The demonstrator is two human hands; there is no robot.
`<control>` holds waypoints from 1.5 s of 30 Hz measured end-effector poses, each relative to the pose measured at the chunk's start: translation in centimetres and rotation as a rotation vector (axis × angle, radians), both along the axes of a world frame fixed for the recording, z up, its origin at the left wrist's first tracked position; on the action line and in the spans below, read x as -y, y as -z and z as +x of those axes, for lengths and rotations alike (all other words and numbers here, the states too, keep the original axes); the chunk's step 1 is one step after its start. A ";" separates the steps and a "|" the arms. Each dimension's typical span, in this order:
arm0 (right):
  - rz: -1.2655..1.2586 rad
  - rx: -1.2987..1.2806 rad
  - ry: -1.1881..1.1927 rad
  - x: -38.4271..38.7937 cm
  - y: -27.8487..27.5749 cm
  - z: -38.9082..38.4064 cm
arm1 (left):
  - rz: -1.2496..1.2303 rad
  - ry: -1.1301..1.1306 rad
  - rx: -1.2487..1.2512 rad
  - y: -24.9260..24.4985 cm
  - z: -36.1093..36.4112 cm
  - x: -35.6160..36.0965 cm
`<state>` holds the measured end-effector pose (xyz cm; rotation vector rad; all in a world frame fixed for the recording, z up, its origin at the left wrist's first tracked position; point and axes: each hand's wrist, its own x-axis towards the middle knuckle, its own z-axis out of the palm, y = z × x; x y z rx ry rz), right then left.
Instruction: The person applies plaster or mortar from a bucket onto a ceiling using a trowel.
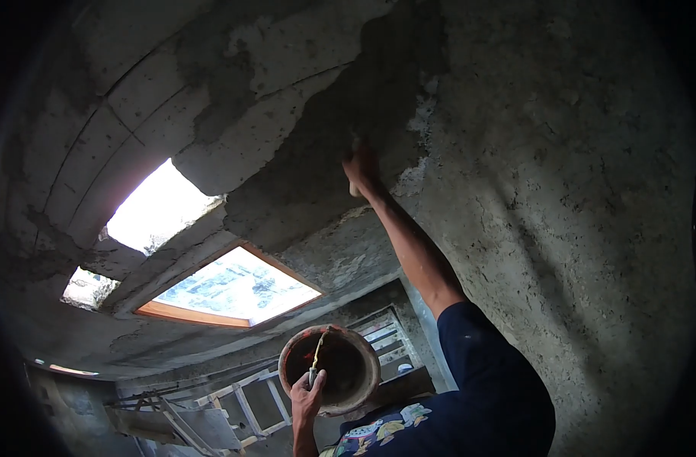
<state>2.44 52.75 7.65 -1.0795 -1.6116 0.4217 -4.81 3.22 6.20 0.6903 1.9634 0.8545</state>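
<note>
My right hand (361, 169) is raised at the end of a stretched arm and closed around a pale-handled tool (355, 190). It is against the dark, damp-looking plaster patch (329, 126) on the wall; the tool's working face is hidden. Lower down, my left hand (307, 396) is closed on a grey handle (313, 375). From this handle a thin yellowish shaft (320, 349) runs across the mouth of a round bucket (288, 358) to its far rim. The bucket's inside is dark, with red marks near the rim.
A wood-framed window opening (195, 314) and a bright ragged hole (161, 209) break the wall at left. Rough grey plaster wall (561, 152) fills the right side. Below stand a wooden ladder-like frame (249, 407) and a slatted opening (386, 335).
</note>
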 end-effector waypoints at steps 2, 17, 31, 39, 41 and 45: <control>-0.061 0.052 -0.002 2.0 1.6 0.4 | 0.019 0.018 0.001 -0.1 0.0 -0.2; -0.099 0.022 -0.009 -0.7 -2.6 3.0 | 0.030 0.024 0.041 0.6 0.6 -0.8; -0.132 -0.035 -0.005 2.7 0.2 5.4 | 0.094 -0.003 0.028 -0.6 1.2 -0.6; 0.110 -0.073 0.008 0.1 0.9 -2.6 | 0.056 -0.021 0.032 0.1 0.9 -0.4; 0.152 0.004 0.031 1.2 5.0 -4.5 | 0.014 0.021 0.022 0.5 0.7 -0.3; -0.209 0.064 -0.152 6.8 7.9 -2.7 | 0.013 0.052 -0.013 0.3 1.3 -0.1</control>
